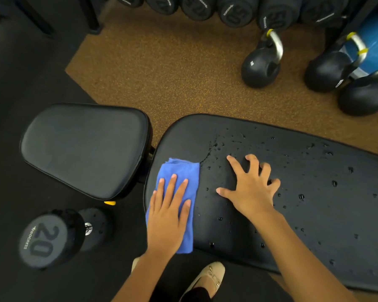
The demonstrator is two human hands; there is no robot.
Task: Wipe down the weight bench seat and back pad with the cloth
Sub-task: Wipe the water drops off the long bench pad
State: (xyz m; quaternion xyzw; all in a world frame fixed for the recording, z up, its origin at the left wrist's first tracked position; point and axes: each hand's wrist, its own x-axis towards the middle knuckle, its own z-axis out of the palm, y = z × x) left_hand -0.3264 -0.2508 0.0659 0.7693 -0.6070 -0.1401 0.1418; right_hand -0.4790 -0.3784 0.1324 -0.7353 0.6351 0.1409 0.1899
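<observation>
Back-pad step underway: left hand [168, 216] flat, fingers straight, pressing folded blue cloth [179, 177] on back pad [314, 214] end nearest dry-looking seat [85, 149]; right hand [252, 188] splayed, holding nothing, bracing pad; next, prob. sweep cloth through droplets [301, 197] w/ firm pressure.

We see the folded blue cloth [179, 192] lying flat at the droplet-covered black back pad's [292, 192] left end; the black seat [85, 149] looks dry.
</observation>
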